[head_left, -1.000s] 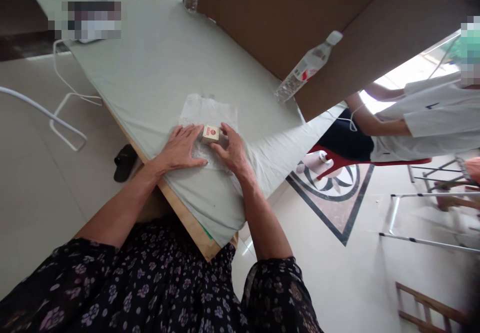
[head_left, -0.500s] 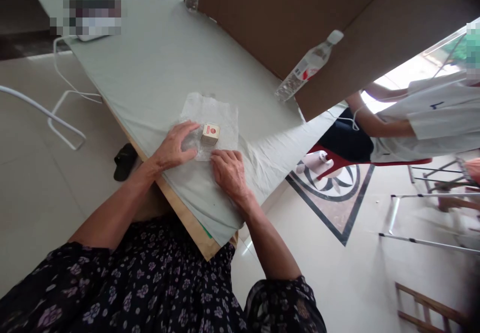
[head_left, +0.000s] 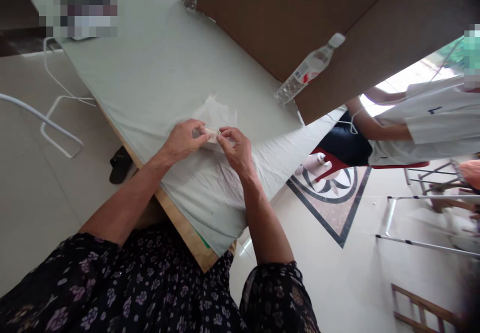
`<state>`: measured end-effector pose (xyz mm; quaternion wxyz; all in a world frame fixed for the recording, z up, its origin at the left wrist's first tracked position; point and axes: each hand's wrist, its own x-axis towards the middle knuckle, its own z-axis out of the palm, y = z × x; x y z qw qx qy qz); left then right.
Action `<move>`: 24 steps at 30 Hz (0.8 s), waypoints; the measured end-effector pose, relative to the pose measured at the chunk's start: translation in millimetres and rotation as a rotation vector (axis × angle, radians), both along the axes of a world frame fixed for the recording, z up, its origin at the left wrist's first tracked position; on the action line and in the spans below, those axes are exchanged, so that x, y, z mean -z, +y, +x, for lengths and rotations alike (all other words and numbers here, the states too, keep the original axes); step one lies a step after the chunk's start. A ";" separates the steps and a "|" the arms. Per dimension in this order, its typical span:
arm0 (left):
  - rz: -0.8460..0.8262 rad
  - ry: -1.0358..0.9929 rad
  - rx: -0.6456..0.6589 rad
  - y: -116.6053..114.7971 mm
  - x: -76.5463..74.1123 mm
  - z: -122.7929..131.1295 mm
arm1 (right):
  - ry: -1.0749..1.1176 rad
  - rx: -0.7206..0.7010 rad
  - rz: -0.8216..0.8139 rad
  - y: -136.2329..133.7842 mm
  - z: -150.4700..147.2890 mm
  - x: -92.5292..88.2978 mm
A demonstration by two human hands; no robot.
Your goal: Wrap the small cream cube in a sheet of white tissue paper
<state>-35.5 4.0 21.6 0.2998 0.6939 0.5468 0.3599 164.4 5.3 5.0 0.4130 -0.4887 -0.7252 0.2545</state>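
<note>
Box btwn my L hand & R hand, abt equally near, long axis unclear; both pinched nearly closed on wrap over box.

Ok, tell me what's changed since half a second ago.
The right hand has moved forward from the near edge of the clear sheet to the small box; the left hand has closed in from the other side. Both now seem to pinch the sheet at the box, its near part apparently folded up over it. The bottle and cardboard panel stayed put.
</note>
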 end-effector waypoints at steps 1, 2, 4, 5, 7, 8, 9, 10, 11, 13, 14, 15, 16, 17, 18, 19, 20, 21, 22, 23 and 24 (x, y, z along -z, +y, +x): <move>-0.023 -0.025 -0.025 1.4 1.1 2.1 | 0.058 -0.005 -0.047 3.7 -0.3 3.4; -0.039 -0.047 -0.047 2.4 2.4 3.9 | 0.110 -0.008 -0.091 6.5 -0.9 6.9; -0.058 -0.089 -0.072 3.6 5.0 6.8 | 0.188 -0.012 -0.161 9.2 -3.2 13.0; -0.064 -0.111 -0.076 3.9 5.9 7.7 | 0.216 -0.011 -0.182 9.3 -4.7 15.0; -0.071 -0.146 -0.081 3.8 6.6 8.5 | 0.244 -0.007 -0.201 7.8 -7.4 16.3; -0.074 -0.156 -0.083 3.2 6.5 8.4 | 0.247 -0.001 -0.201 6.3 -8.4 15.7; -0.076 -0.162 -0.084 2.2 6.0 8.1 | 0.245 0.008 -0.200 4.4 -9.2 14.5; -0.080 -0.165 -0.083 0.8 5.4 7.7 | 0.239 0.018 -0.200 2.2 -9.7 13.0; -0.087 -0.167 -0.083 -0.9 4.7 7.1 | 0.231 0.025 -0.202 -0.1 -10.0 11.4; -0.101 -0.168 -0.080 -4.9 3.4 5.9 | 0.225 0.029 -0.212 -4.4 -10.1 9.0; -0.108 -0.166 -0.077 -6.7 2.8 5.4 | 0.225 0.028 -0.218 -6.1 -10.0 8.3; -0.111 -0.164 -0.077 -8.2 2.4 4.9 | 0.226 0.026 -0.223 -7.2 -10.0 8.1; -0.111 -0.161 -0.079 -9.3 2.2 4.6 | 0.229 0.025 -0.226 -7.8 -9.9 8.2; -0.108 -0.158 -0.082 -9.9 2.2 4.4 | 0.230 0.026 -0.228 -7.9 -10.0 8.5; -0.105 -0.158 -0.085 -10.2 2.5 4.5 | 0.228 0.030 -0.228 -7.6 -10.1 8.9; -0.104 -0.162 -0.090 -10.2 3.2 4.8 | 0.224 0.034 -0.228 -7.0 -10.2 9.2; -0.103 -0.172 -0.095 -10.1 4.2 5.3 | 0.222 0.039 -0.227 -6.5 -10.4 9.5; -0.104 -0.187 -0.099 -9.9 5.5 5.9 | 0.222 0.044 -0.225 -6.0 -10.5 9.7; -0.105 -0.208 -0.103 -9.8 7.1 6.7 | 0.225 0.049 -0.220 -5.8 -10.6 9.9; -0.106 -0.233 -0.107 -9.8 8.9 7.6 | 0.231 0.050 -0.212 -5.7 -10.7 10.0; -0.105 -0.257 -0.110 -9.9 10.7 8.3 | 0.239 0.050 -0.203 -5.9 -10.8 10.1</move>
